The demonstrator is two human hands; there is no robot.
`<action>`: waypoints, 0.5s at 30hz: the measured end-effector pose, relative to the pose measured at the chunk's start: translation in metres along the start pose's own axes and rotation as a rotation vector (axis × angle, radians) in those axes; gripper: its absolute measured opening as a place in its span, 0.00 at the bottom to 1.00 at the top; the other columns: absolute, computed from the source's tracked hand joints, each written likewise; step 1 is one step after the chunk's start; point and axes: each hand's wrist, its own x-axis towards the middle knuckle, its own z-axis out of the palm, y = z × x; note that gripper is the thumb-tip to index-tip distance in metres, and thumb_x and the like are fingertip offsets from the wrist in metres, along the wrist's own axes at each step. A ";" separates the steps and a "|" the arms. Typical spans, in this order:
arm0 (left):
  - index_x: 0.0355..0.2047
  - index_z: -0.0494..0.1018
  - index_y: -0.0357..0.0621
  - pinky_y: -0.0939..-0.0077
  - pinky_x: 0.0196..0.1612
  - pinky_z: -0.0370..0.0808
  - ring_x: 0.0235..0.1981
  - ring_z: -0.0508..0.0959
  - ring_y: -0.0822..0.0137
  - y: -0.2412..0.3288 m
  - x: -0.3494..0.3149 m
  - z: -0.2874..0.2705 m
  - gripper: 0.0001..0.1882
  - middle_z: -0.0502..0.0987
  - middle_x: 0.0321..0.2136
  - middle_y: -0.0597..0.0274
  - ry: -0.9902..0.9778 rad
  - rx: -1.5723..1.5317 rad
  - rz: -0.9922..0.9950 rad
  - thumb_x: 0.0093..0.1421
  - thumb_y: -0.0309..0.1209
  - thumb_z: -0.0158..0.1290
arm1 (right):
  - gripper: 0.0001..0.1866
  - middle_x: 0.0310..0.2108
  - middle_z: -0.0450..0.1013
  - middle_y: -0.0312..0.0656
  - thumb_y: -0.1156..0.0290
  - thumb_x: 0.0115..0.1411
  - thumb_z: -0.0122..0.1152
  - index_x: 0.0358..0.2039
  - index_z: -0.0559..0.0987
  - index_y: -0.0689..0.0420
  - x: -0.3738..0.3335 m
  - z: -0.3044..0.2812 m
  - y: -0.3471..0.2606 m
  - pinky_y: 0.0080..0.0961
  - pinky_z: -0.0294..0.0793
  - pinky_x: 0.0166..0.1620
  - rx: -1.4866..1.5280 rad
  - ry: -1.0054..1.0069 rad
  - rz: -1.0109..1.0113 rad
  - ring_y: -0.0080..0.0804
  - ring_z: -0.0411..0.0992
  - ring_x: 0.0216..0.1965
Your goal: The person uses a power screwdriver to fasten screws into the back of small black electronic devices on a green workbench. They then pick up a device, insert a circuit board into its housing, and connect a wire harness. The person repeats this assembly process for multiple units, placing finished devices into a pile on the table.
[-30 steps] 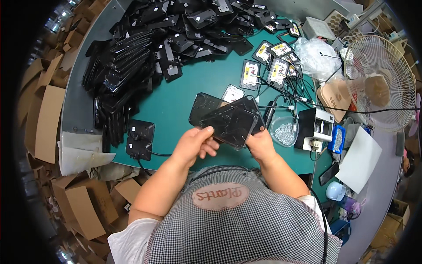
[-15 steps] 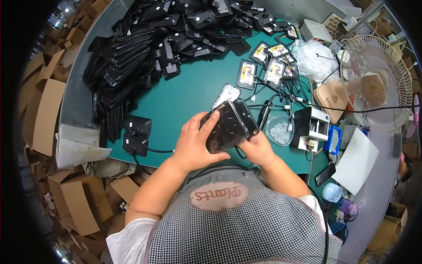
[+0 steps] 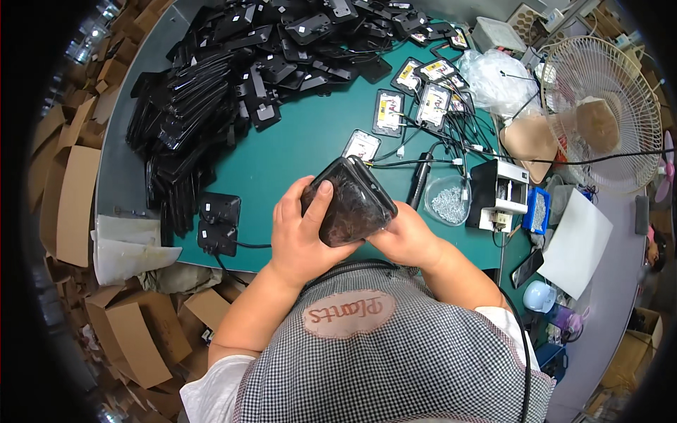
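Between my hands, tilted above the front of the green table, is a glossy black rectangular plastic case [image 3: 358, 206]. My left hand [image 3: 302, 224] grips its left side, fingers over the top face and thumb along the lower edge. My right hand [image 3: 410, 236] is closed round the lower right corner, with its fingertips hidden beneath. Just beyond the case lies a black-framed unit with a white inside [image 3: 362, 146]. A black handheld tool, apparently an electric screwdriver [image 3: 421, 180], rests to the right of it, beside a clear bowl of small screws [image 3: 448, 202].
Black plastic shells [image 3: 187, 106] are heaped at the far left. Several wired units [image 3: 434, 106] with tangled cables lie far right. A black-and-white machine [image 3: 499, 196], a blue tray [image 3: 539, 210] and a fan [image 3: 596, 113] stand at the right. Two cabled black panels [image 3: 218, 222] lie at left.
The case has turned so its glossy face shows more fully, and its two layers look closer together. Both hands have shifted slightly left with it.
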 end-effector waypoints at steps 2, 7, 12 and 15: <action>0.67 0.55 0.56 0.53 0.50 0.70 0.49 0.71 0.47 0.003 0.005 -0.004 0.60 0.66 0.52 0.45 -0.089 -0.060 -0.046 0.31 0.41 0.73 | 0.18 0.43 0.76 0.48 0.75 0.56 0.58 0.48 0.74 0.59 0.001 -0.001 0.002 0.34 0.73 0.50 0.017 -0.026 0.000 0.44 0.75 0.45; 0.67 0.52 0.55 0.52 0.52 0.70 0.49 0.70 0.45 0.001 0.004 -0.006 0.61 0.64 0.52 0.44 -0.286 -0.164 -0.165 0.33 0.42 0.73 | 0.19 0.42 0.76 0.47 0.74 0.55 0.59 0.48 0.73 0.61 0.004 -0.010 0.002 0.34 0.72 0.50 0.071 -0.141 0.004 0.43 0.75 0.44; 0.68 0.50 0.57 0.51 0.54 0.68 0.51 0.69 0.44 0.001 0.004 -0.004 0.63 0.63 0.53 0.44 -0.348 -0.129 -0.199 0.33 0.45 0.73 | 0.16 0.40 0.76 0.42 0.68 0.62 0.53 0.47 0.74 0.64 0.003 -0.008 0.001 0.30 0.73 0.47 0.297 -0.079 0.081 0.31 0.73 0.41; 0.68 0.50 0.50 0.51 0.58 0.65 0.58 0.64 0.43 0.002 0.005 -0.003 0.63 0.59 0.60 0.44 -0.430 -0.025 -0.214 0.34 0.45 0.73 | 0.17 0.37 0.77 0.40 0.64 0.67 0.47 0.44 0.76 0.65 0.005 0.010 0.010 0.26 0.73 0.44 0.375 0.160 0.181 0.25 0.73 0.38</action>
